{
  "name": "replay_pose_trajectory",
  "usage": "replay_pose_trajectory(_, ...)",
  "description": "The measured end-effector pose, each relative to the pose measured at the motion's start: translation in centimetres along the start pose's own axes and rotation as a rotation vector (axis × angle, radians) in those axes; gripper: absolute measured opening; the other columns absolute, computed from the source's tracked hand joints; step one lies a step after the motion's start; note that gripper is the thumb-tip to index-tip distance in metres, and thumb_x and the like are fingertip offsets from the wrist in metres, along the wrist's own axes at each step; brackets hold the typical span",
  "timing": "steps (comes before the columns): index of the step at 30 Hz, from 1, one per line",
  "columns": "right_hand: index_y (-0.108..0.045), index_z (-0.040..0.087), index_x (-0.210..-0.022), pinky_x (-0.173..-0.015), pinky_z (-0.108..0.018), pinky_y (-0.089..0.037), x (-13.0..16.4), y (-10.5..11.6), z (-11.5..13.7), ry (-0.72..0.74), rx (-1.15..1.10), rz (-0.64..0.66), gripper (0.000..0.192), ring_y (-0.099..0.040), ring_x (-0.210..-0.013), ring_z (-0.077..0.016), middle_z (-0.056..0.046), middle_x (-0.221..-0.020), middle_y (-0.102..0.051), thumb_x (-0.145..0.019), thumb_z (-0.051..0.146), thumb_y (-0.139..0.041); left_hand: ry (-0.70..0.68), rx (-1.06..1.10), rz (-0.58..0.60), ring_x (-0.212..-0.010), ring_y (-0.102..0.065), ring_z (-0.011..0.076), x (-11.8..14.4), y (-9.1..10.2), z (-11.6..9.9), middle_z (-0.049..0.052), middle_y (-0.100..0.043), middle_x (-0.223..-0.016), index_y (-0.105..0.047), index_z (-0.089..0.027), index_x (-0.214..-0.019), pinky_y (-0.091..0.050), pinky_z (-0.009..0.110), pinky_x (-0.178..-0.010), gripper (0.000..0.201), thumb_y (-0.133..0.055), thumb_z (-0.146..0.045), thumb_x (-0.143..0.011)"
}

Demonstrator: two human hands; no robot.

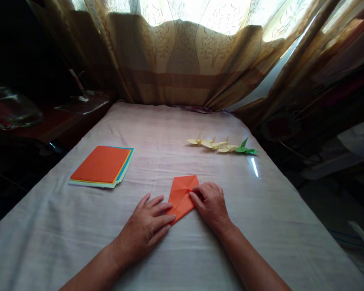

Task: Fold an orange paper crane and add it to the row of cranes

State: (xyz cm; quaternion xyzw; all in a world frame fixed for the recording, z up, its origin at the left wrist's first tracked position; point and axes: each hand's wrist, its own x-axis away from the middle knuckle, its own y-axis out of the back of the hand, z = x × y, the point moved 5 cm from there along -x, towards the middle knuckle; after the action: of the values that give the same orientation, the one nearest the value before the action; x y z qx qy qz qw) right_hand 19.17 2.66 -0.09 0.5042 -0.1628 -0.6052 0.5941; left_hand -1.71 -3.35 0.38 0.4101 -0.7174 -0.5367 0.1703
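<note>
Head view: my left hand (147, 226) lies flat on the cloth-covered table (63, 226), fingers together and stretched out, tips pressing the lower left edge of the folded orange paper (182, 196). My right hand (210, 202) is on the paper's right edge, fingers curled close together, tips pinning the crease. Neither hand grips anything; both just press down.

The orange paper is a folded kite-like shape, flat on the cloth, pointed end toward me, between the two hands. Creases show on its upper part.

Everything else, taking the orange paper as reference:
- Paper stack (102, 165) sits well to the left and a bit farther away; orange sheet on top, yellow, blue and pale green edges showing under it. Clear gap of cloth between the two.
- Row of folded cranes beyond and to the right: three yellow cranes (214, 144), then a green crane (245, 149) at the right end. Well apart from the paper.
- Bright light streak (254, 166) on the cloth to the right, short of the cranes.
- Curtain (182, 60) hangs at the table's far edge, backlit.
- Dark clutter off the table's left side, too dim to identify.

Room: bare cloth right around the paper on all sides. Nothing lies between the hands and the stack or cranes. Right table edge is nearer than the left one.
</note>
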Motion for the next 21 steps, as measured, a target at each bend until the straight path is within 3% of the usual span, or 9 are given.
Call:
replay_pose_trajectory(7,-0.06,0.023,-0.087,-0.087,-0.038,-0.036,0.13,-0.13,0.01,0.013,0.053,-0.018,0.003,-0.057,-0.087,-0.0226,-0.004,-0.085,-0.066,-0.087,0.026,-0.059,0.001,-0.016,0.012,-0.13,-0.048,0.0277,-0.1,0.1,-0.2,0.003,-0.062,-0.132,-0.064,-0.035,-0.124,-0.024,0.057,-0.114,0.032,-0.054,-0.027,-0.094)
replay_pose_trajectory(17,-0.063,0.026,-0.114,-0.093,-0.042,-0.038,0.1,-0.51,0.11,0.101,0.104,0.003,0.024,-0.054,-0.106,-0.0255,-0.008,-0.107,-0.066,-0.091,0.027,-0.055,-0.001,-0.01,0.019,-0.129,-0.049,0.0289,-0.21,0.16,-0.28,0.003,-0.063,-0.131,-0.065,-0.034,-0.122,-0.024,0.057,-0.114,0.031,-0.055,-0.027,-0.094)
replay_pose_trajectory(21,-0.069,0.031,-0.111,-0.094,-0.044,-0.039,0.17,-0.67,0.43,0.171,0.134,0.017,0.025,-0.052,-0.113,-0.0269,-0.008,-0.117,-0.065,-0.091,0.023,-0.057,0.007,-0.011,0.033,-0.129,-0.049,0.0298,-0.26,0.07,-0.29,0.003,-0.063,-0.131,-0.065,-0.034,-0.122,-0.025,0.058,-0.113,0.031,-0.055,-0.027,-0.093)
